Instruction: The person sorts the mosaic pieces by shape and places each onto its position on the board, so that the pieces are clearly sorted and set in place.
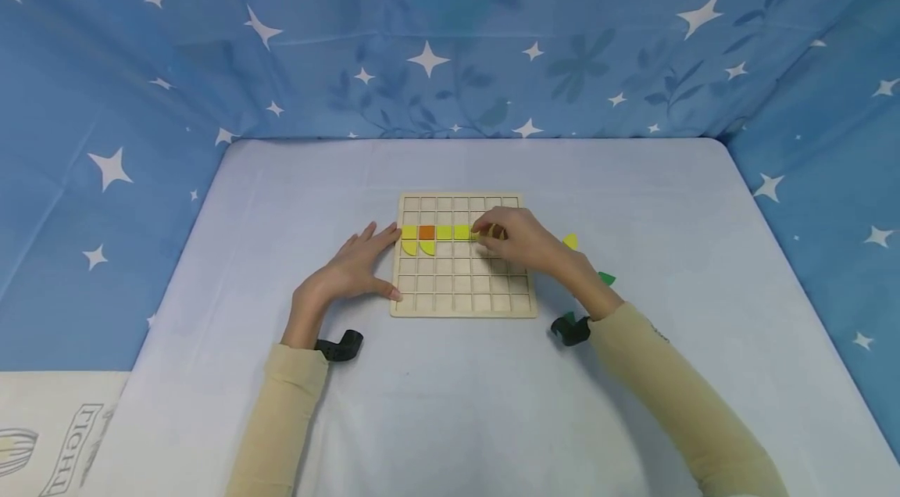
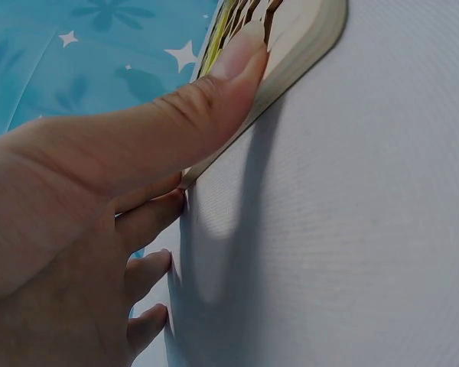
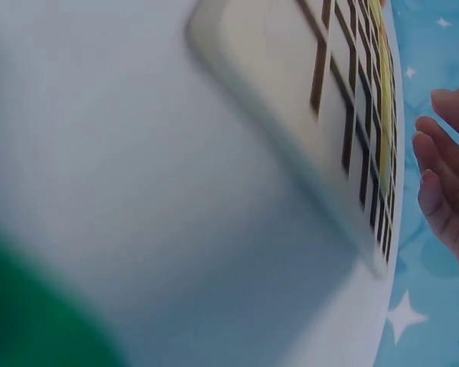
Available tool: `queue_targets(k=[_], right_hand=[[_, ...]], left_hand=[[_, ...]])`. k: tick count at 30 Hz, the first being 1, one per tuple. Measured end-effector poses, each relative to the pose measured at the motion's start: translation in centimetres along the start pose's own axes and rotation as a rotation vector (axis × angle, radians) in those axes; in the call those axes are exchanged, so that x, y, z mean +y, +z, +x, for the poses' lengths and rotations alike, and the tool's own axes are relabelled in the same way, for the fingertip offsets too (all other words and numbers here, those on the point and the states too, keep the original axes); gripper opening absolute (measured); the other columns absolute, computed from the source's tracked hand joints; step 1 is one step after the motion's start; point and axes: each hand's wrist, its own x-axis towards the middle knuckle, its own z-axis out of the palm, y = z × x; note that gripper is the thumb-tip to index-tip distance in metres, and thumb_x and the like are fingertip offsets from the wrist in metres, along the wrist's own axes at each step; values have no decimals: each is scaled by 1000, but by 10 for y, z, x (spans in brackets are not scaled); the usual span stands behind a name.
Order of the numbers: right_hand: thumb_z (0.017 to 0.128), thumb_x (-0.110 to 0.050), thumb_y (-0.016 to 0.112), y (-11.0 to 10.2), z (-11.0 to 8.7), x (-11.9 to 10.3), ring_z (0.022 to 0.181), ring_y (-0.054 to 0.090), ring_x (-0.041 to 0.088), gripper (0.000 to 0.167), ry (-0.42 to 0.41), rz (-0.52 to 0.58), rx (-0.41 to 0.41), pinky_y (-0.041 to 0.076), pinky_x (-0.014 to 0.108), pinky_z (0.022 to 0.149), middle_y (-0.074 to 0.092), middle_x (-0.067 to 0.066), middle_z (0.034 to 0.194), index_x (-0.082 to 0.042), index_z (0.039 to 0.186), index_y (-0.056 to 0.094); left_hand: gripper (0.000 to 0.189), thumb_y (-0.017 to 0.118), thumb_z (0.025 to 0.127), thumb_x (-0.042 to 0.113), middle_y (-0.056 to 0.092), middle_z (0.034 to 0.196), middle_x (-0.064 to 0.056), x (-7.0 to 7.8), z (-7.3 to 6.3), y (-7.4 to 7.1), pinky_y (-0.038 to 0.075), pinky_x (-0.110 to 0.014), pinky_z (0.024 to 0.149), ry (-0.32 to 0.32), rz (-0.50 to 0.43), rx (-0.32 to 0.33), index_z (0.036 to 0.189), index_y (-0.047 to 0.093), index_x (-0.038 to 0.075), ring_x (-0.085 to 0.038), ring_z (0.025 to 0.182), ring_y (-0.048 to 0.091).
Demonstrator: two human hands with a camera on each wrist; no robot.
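Observation:
A square wooden grid board (image 1: 464, 308) lies on the white table. One of its rows holds yellow square tiles (image 1: 444, 232) and an orange square tile (image 1: 426, 232); below the row's left end sit two yellow quarter-round tiles (image 1: 426, 248). My left hand (image 1: 355, 266) is spread at the board's left side, its thumb (image 2: 233, 69) on the rim and fingertips along the edge. Over the tile row, my right hand (image 1: 516, 237) hovers with loosely bent fingers. In the right wrist view its fingers (image 3: 440, 153) stand apart from the thumb, and no tile shows between them.
Right of the board, partly behind the right arm, lie a yellow piece (image 1: 570, 241) and a green piece (image 1: 607, 278). Black wrist cameras (image 1: 341, 346) sit under both wrists. Blue star-patterned cloth (image 1: 450, 91) stands around the table's back and sides.

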Motion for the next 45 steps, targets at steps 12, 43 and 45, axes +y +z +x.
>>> queue_targets(k=[12,43,45], right_hand=[[97,-11,70,-20,-30,27,86,65,20,21,47,-69,75,56,35,73,73,7,106,-5,116,75],[95,-9,70,-55,-78,83,92,66,31,24,329,-146,133,57,47,83,70,20,105,3,115,69],[94,-11,72,-56,-79,84,95,65,33,26,348,-143,124,57,48,85,69,21,107,4,115,68]], left_hand=[[115,94,73,32,16,173,-6,0,0,1,0,-53,131,20,8,10,164,27,9,-34,161,-2],[116,94,72,30,16,174,-4,2,-2,2,0,-54,130,10,-3,17,164,26,11,-33,161,-3],[116,94,72,30,16,174,-4,3,-3,1,0,-54,131,11,-5,18,164,26,11,-32,161,-3]])
